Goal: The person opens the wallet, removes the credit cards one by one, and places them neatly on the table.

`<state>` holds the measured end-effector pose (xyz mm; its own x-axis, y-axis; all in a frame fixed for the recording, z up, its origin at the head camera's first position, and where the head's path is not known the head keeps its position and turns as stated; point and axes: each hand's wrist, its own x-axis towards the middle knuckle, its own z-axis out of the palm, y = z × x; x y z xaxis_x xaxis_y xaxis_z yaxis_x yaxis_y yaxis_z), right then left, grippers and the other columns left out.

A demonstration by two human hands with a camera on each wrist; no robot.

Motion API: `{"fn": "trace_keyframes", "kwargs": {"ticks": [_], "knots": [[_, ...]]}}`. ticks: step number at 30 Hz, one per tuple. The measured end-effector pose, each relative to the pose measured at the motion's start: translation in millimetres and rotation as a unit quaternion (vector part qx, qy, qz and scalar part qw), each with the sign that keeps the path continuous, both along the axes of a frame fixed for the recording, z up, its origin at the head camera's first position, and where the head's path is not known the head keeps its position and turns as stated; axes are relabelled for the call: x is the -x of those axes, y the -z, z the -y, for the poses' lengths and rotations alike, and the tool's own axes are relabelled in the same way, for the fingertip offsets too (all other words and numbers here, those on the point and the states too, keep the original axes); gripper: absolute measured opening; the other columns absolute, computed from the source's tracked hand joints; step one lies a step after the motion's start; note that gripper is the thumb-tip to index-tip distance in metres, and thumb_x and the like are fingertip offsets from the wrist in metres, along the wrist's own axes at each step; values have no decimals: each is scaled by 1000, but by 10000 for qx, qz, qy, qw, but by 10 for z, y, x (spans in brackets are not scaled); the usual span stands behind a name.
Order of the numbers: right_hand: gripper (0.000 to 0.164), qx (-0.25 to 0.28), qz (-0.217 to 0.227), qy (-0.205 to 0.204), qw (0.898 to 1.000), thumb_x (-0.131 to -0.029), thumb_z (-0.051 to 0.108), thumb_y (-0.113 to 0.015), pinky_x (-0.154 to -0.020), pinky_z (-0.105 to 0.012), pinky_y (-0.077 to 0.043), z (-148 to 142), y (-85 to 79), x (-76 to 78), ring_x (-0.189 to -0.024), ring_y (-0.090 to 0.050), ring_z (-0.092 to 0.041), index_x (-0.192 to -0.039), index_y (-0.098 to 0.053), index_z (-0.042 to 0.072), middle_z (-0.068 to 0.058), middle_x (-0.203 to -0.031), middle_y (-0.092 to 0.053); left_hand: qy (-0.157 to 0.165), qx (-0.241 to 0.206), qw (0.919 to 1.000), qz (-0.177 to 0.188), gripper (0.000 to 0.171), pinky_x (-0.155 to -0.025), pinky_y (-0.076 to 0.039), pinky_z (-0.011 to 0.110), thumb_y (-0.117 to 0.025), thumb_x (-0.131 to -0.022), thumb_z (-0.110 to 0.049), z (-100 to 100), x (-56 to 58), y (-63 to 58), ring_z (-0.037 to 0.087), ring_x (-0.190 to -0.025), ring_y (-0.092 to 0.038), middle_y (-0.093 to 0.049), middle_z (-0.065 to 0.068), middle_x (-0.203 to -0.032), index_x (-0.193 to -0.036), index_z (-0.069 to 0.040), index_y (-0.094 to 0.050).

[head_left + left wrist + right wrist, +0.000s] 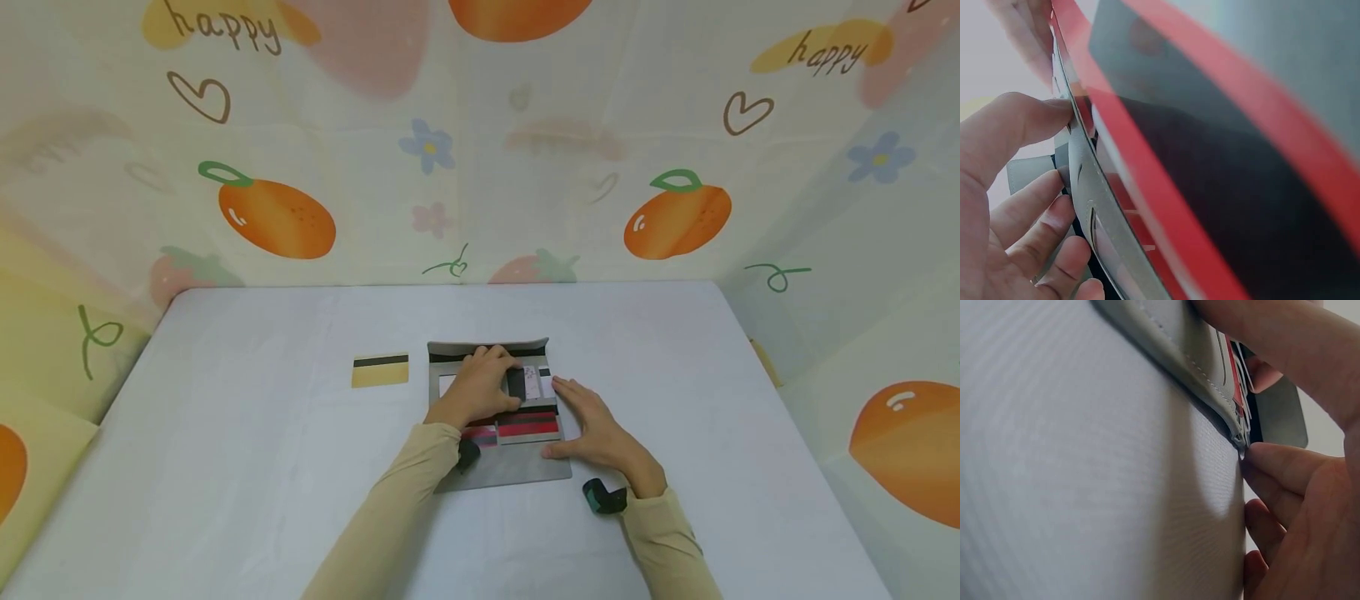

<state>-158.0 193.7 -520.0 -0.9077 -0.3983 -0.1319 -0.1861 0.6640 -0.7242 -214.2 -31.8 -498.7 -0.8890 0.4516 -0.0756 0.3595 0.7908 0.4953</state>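
A grey card wallet (517, 467) lies unfolded on the white table, with several cards in its pockets. My left hand (474, 387) reaches over its upper half. Its thumb and index finger sit at opposite edges of a dark card (516, 384) and appear to pinch it; the hand hides the card's left part. Below is a red card with a dark stripe (528, 423), large in the left wrist view. My right hand (600, 429) rests at the wallet's right side, fingers extended against the edge and thumb on the lower flap. The right wrist view shows these fingertips (1266, 453) touching the edge.
A gold card with a black stripe (380, 372) lies on the table (262, 467) left of the wallet. A patterned cloth (480, 167) hangs behind the table and at the sides. Each wrist carries a small dark camera (603, 497).
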Motion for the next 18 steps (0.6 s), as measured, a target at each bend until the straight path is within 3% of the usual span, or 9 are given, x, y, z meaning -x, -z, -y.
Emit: {"fn": "trace_keyframes", "kwargs": {"ticks": [18], "knots": [[104, -48, 11, 12, 10000, -70, 35, -87, -114, -69, -21, 8, -30, -2, -149, -20, -46, -153, -33, 2, -21, -160, -30, 149, -16, 9999, -41, 55, -100, -41, 43, -80, -79, -30, -23, 11, -26, 26, -117, -51, -60, 4, -129, -130, -15, -65]]}}
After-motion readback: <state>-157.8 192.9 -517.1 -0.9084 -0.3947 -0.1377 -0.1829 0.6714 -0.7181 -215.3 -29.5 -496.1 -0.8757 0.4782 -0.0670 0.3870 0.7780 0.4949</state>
